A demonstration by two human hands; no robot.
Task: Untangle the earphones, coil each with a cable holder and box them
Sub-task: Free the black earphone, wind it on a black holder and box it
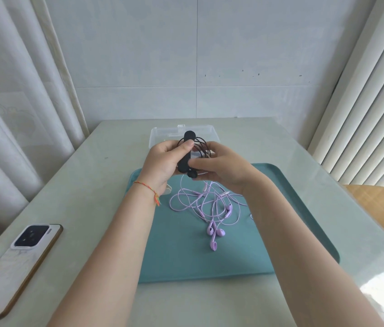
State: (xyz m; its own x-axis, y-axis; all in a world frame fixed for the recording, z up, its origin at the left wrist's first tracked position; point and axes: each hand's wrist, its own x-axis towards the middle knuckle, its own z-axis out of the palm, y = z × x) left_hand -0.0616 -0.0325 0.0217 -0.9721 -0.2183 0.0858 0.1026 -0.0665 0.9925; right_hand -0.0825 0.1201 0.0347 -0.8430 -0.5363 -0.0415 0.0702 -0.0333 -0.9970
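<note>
**Black earphones held in both hands, purple ones in a heap on the tray**

We've got both hands up over the far edge of the teal tray (280, 208). Our left hand (162, 161) grips the black cable holder (185, 152), thumb pressed across its upper part, with the holder standing roughly upright. Our right hand (219, 166) pinches the holder's lower part with the thumb, and its fingers curl round the coil of black earphones (201, 143), whose loops show just behind the holder. A black earbud (192, 173) hangs right below our hands.

The purple earphones (209, 204) lie loose and tangled on the tray, near its middle, with the buds toward us. Something small and pale peeks out from behind our left wrist; we can't tell what it is.

The clear plastic box (162, 133) sits on the desk (91, 180) just beyond the tray, partly hidden by our hands. A phone (21, 260) lies face down on the desk, off to the left. There's a coloured string bracelet (148, 188) on our left wrist.
</note>
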